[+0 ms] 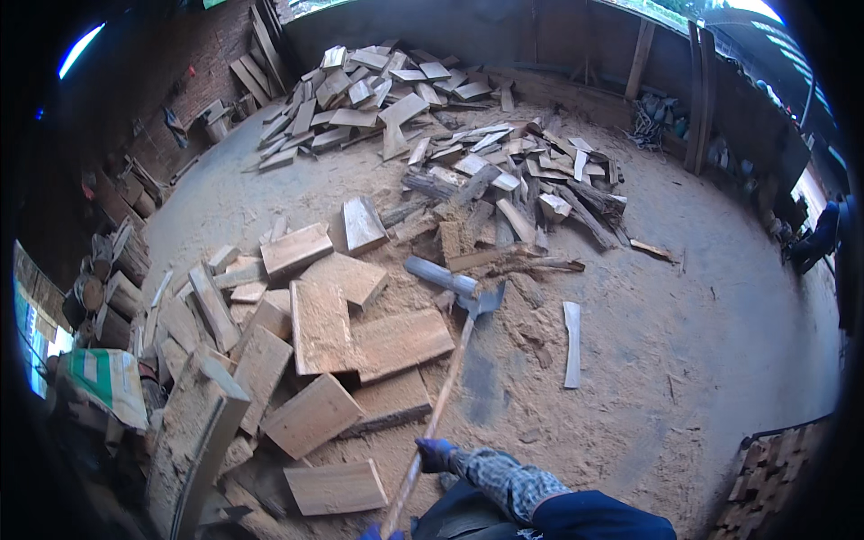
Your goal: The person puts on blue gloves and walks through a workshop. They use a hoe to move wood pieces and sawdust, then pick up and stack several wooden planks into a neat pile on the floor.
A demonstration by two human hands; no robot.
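Gloved right hand [437, 455] and left hand [371, 534] — both closed — grip one wooden-handled shovel [446, 385]; one green-and-white sack [110, 382] bears unreadable print.

The shovel [441, 396] has a smooth-looking wooden handle [449, 376] and a matt metal blade [488, 301]; left of it lie rough, matt wooden blocks [315, 416], right of it grainy sawdust [612, 423].

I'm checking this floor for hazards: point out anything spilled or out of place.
Sawdust looks spilled across the floor around the long-handled tool; one pale wood strip lies alone to its right, apart from the heaped wood blocks.
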